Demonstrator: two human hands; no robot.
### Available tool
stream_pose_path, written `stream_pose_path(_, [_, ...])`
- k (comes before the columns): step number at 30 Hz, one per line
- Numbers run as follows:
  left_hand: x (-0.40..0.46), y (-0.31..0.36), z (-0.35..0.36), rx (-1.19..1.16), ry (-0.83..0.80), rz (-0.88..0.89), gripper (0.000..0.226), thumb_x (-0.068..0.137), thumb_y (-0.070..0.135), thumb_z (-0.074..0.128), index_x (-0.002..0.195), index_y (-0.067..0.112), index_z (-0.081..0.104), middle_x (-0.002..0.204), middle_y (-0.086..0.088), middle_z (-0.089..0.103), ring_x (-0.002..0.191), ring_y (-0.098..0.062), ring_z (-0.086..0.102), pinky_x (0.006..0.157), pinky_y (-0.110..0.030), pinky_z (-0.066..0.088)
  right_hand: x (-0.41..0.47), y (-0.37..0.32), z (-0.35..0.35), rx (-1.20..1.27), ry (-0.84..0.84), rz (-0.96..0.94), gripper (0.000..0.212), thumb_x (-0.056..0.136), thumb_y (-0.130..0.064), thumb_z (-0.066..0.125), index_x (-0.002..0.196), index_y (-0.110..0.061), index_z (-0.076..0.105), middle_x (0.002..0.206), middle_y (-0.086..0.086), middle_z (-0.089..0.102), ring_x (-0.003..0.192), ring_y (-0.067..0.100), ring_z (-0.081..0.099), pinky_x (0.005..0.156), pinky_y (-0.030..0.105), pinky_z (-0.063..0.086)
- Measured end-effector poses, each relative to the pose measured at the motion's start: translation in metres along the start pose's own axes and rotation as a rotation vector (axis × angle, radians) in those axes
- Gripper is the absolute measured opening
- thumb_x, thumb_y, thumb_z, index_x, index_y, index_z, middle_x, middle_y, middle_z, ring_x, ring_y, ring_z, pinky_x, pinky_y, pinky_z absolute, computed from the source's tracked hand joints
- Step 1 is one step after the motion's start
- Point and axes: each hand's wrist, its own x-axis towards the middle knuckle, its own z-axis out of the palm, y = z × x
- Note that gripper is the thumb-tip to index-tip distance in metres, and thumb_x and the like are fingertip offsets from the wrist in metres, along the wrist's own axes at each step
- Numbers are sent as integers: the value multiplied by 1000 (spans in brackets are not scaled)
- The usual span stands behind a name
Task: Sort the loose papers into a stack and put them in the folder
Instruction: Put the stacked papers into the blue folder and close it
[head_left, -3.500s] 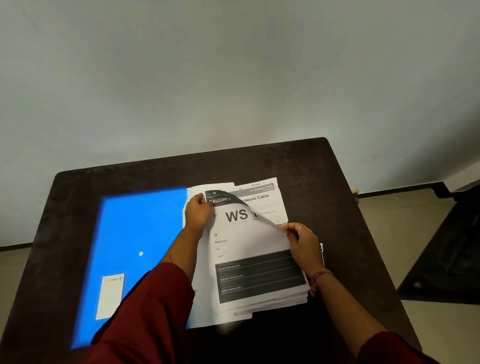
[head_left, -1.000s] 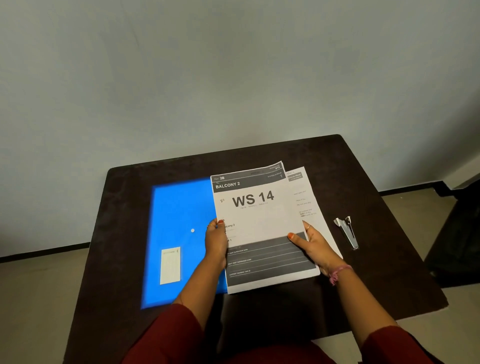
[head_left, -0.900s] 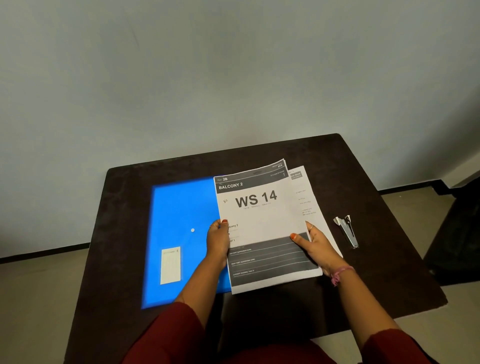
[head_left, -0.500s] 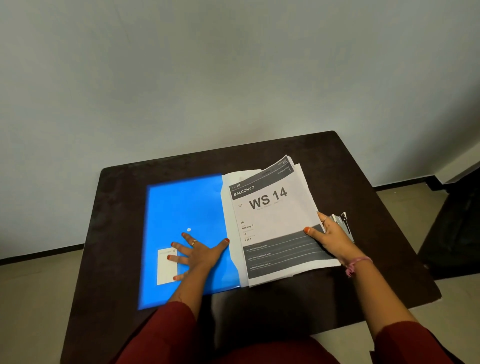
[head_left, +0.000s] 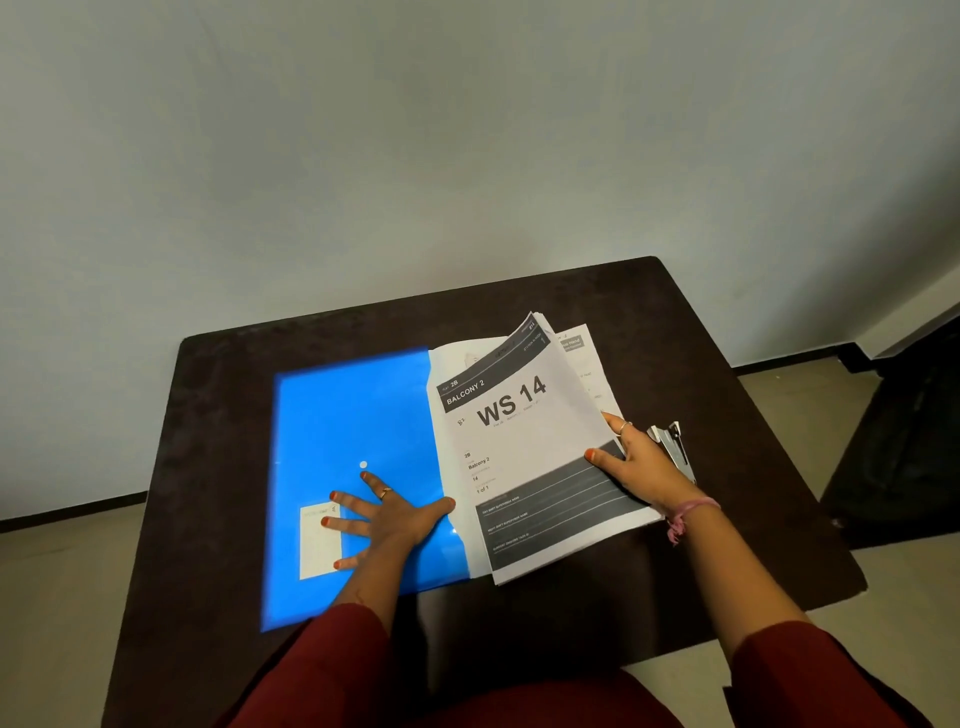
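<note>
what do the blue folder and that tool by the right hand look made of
Folder: probably thin plastic, smooth and slightly glossy, with an even bright blue sheen and a snap button. Tool: likely metal, with a shiny silver-grey reflective surface.

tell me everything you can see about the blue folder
The blue folder is a bright, glossy, plastic-looking rectangle lying flat on the dark table. It has a small white dot and a white label near its left edge. The left hand presses flat on it with spread fingers. The paper stack overlaps its right edge.
</note>
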Motion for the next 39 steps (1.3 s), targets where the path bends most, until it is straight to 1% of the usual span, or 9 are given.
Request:
stream_pose_path(3, [0, -1, 0, -5, -8, 3, 131, 65, 65, 71, 147, 28, -24, 146, -13, -43, 134, -44, -36, 106, -71, -4, 1, 0, -2, -17, -14, 5, 56, 93, -21, 59, 144, -22, 36, 130, -6, 53, 116, 15, 54, 95, 27, 46])
stream_pose_path(8, [0, -5, -5, -55, -61, 57, 123, 71, 65, 68, 148, 29, -21, 146, -12, -44, 133, -44, -38, 107, -67, -8, 6, -1, -7, -40, -40, 2, 54, 93, -20, 59, 142, -22, 37, 134, -4, 52, 120, 18, 53, 103, 39, 45])
stream_pose_path(14, [-6, -13, -9, -99, -70, 115, 116, 72, 68, 65, 151, 30, -12, 148, -7, -43, 134, -41, -37, 108, -69, -8, 20, -19, -1, -63, -41, -30, 53, 91, -14, 62, 139, -20, 42, 129, -5, 54, 116, 15, 53, 97, 28, 43])
stream_pose_path(18, [-10, -15, -9, -108, -48, 134, 112, 74, 68, 63, 152, 31, -8, 151, -4, -38, 136, -40, -34, 106, -72, -7, 34, -33, 14, -67, 26, -38, 51, 89, -12, 64, 137, -15, 45, 132, 4, 55, 119, 22, 53, 103, 34, 42])
stream_pose_path(21, [-11, -15, -10, -111, -33, 129, 111, 73, 69, 63, 151, 32, -7, 152, -3, -36, 137, -39, -33, 103, -74, -5, 36, -44, 34, -50, 65, -26, 52, 90, -11, 62, 138, -11, 42, 135, 7, 53, 122, 25, 51, 100, 31, 40])
stream_pose_path(25, [-14, -16, -12, -110, -26, 144, 111, 72, 69, 63, 152, 32, -6, 154, -1, -31, 138, -40, -31, 102, -75, -4, 29, -53, 71, -80, 16, -16, 56, 92, -14, 60, 142, -12, 35, 141, 8, 47, 129, 28, 44, 107, 38, 36])
stream_pose_path(29, [-18, -13, -9, -100, -11, 171, 106, 77, 64, 61, 152, 29, -6, 158, -2, -23, 140, -40, -27, 103, -74, 1, 22, -49, 109, -128, -12, -1, 60, 93, -14, 58, 146, -13, 29, 143, 10, 45, 130, 29, 45, 109, 39, 35])
stream_pose_path(35, [-22, -7, -8, -58, 20, 198, 96, 87, 55, 55, 152, 24, -9, 159, -6, -15, 142, -41, -17, 105, -72, 10, 15, -49, 143, -112, 71, 31, 60, 95, -11, 54, 147, -15, 23, 139, 10, 47, 121, 27, 51, 105, 35, 38])
stream_pose_path(39, [-25, -6, -8, 26, 75, 299, 86, 94, 44, 49, 152, 19, -10, 159, -11, -11, 144, -43, -6, 110, -63, 18, 15, -49, 143, -61, 100, 32, 64, 94, -8, 56, 147, -16, 22, 139, 9, 47, 120, 27, 52, 103, 35, 41])
